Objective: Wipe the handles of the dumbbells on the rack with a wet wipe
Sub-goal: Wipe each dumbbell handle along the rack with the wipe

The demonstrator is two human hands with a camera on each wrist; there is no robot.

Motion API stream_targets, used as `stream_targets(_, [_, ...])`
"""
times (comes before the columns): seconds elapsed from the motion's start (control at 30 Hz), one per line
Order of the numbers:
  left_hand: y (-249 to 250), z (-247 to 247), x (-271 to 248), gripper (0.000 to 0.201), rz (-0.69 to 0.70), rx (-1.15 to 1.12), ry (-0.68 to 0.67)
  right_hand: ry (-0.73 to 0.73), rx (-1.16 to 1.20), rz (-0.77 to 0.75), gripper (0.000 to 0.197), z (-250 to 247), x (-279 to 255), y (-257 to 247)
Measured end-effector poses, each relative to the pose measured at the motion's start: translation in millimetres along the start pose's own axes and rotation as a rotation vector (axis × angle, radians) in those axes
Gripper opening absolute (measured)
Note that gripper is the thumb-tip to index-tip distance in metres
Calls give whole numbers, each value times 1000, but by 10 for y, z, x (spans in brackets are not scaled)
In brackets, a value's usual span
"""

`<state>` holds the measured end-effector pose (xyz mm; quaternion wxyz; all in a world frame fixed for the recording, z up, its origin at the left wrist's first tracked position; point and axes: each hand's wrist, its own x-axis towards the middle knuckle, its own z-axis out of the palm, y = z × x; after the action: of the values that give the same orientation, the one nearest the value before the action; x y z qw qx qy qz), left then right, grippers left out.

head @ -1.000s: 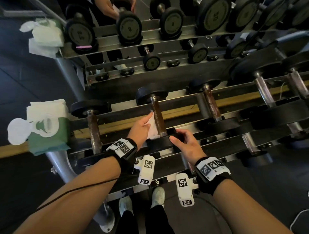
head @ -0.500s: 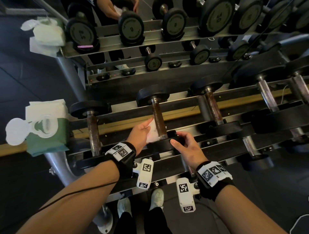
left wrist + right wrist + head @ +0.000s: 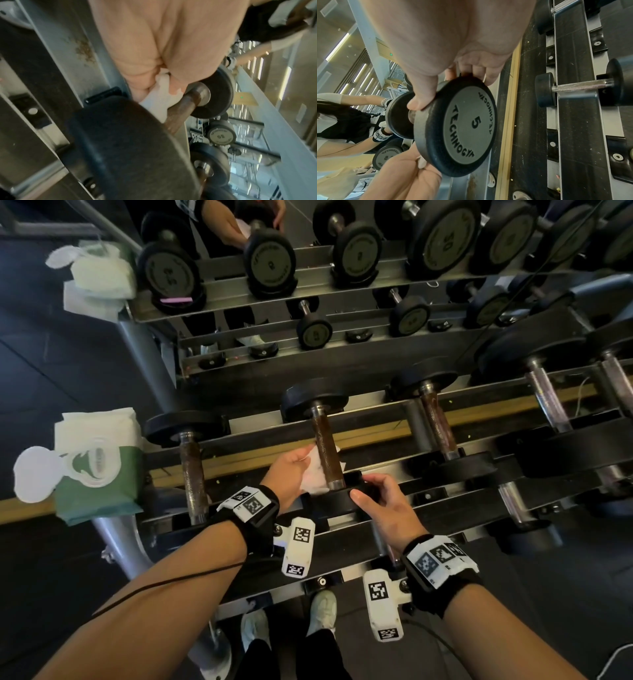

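Left hand (image 3: pixel 291 470): fingers curl around a white wet wipe (image 3: pixel 317 474), pressing it against the rusty handle (image 3: pixel 327 453) of the second dumbbell from the left. Right hand (image 3: pixel 383 508): thumb and fingers grip that dumbbell's near end plate (image 3: pixel 462 125), marked 5. The dumbbell lies across the rack (image 3: pixel 376 433); a green wipe pack (image 3: pixel 99 470) sits at the rack's left end.

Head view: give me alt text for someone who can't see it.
A left hand presses a white wet wipe against a rusty dumbbell handle on a rack, while the right hand grips that dumbbell's near head. A green wipe pack sits left.
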<state>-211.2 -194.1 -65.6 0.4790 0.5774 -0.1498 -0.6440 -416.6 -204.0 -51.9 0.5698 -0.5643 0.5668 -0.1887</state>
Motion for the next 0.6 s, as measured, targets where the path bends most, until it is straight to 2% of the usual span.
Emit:
stream_targets(0.2, [142, 79, 114, 38, 114, -258, 99, 3, -6, -8, 43, -6, 3, -6])
stream_targets(0.3, [105, 106, 56, 38, 127, -241, 69, -1, -11, -12, 43, -5, -4, -12])
stream_targets(0.47, [-109, 38, -73, 37, 24, -88, 14, -15, 0, -8, 42, -8, -11, -13])
stream_targets(0.6, [52, 48, 16, 42, 75, -188, 33, -10, -7, 2, 42, -14, 19, -9])
